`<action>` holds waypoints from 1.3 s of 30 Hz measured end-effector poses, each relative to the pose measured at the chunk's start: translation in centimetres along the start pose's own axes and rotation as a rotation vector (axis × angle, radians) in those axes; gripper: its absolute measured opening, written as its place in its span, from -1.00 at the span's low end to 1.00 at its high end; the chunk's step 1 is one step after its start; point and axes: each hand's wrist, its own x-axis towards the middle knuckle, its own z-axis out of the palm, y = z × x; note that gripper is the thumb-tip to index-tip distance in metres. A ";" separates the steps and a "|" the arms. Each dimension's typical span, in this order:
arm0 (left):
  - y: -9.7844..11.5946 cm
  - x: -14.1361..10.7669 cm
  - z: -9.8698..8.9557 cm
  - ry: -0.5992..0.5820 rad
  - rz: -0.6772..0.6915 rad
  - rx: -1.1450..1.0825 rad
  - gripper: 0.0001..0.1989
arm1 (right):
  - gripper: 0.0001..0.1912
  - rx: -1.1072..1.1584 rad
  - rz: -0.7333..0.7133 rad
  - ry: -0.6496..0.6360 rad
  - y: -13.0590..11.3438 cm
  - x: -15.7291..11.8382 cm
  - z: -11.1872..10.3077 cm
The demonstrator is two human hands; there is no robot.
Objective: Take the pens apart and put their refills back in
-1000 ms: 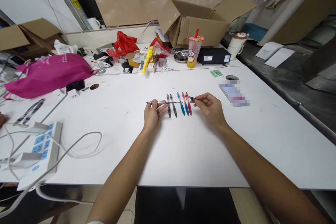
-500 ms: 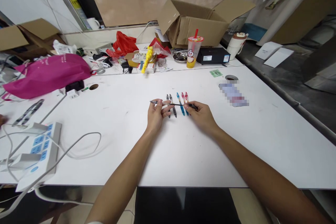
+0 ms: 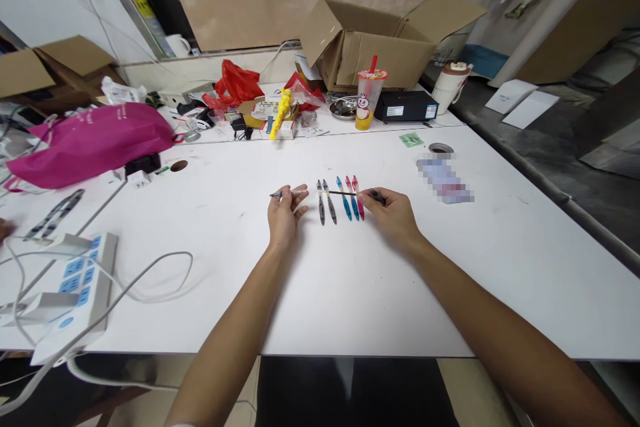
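Note:
My left hand point(image 3: 284, 217) pinches a clear pen barrel point(image 3: 278, 195) with a dark tip, which points left. In my right hand point(image 3: 393, 213) is the dark grip half of a pen point(image 3: 377, 197). A thin black refill point(image 3: 343, 193) sticks out of it toward the left, apart from the barrel. Beneath and between the hands, several pens lie side by side on the white table point(image 3: 345, 287): two grey-black pens point(image 3: 329, 203), a blue pen point(image 3: 344, 199), and others with pink parts, such as the pink pen point(image 3: 361, 210). The refill crosses above some of them.
A power strip point(image 3: 90, 273) with white cables lies at the left, near two more pens point(image 3: 55, 213) and part of another person's hand point(image 3: 6, 228). Along the back are a magenta bag point(image 3: 100, 143), a drink cup point(image 3: 369, 100) and a cardboard box point(image 3: 385, 57). A pixelated item point(image 3: 445, 180) lies right.
My hands have moved apart, the left going left with the clear barrel and the right slightly right. The refill is now out of the barrel, and more of the lying pens shows.

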 end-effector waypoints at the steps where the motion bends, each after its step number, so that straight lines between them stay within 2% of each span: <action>1: 0.1 0.0 0.0 0.003 -0.006 -0.009 -0.85 | -0.57 -0.002 -0.001 0.005 -0.1 0.0 0.0; 7: -0.2 -0.3 0.4 -0.063 -0.043 -0.026 -0.82 | -0.57 -0.019 0.007 -0.015 -0.2 0.0 0.0; 17: -0.5 -0.2 0.6 -0.074 -0.036 -0.053 -0.80 | -0.56 -0.055 -0.005 -0.054 0.4 0.2 -0.2; 23: -1.6 -1.1 1.0 -0.278 -0.122 0.005 -0.74 | -0.56 -0.060 -0.010 -0.150 0.3 -0.4 0.4; 29: -1.5 -0.8 0.7 -0.213 -0.096 -0.031 -0.75 | -0.56 -0.096 -0.080 -0.194 -0.3 -0.6 0.2; 34: -1.2 -0.5 0.6 -0.185 -0.098 -0.026 -0.75 | -0.72 -0.090 -0.079 -0.152 -0.3 -0.4 -0.2; 39: -1.3 -0.4 0.5 -0.202 -0.100 -0.029 -0.77 | -0.77 -0.096 -0.087 -0.156 -0.4 -0.4 -0.2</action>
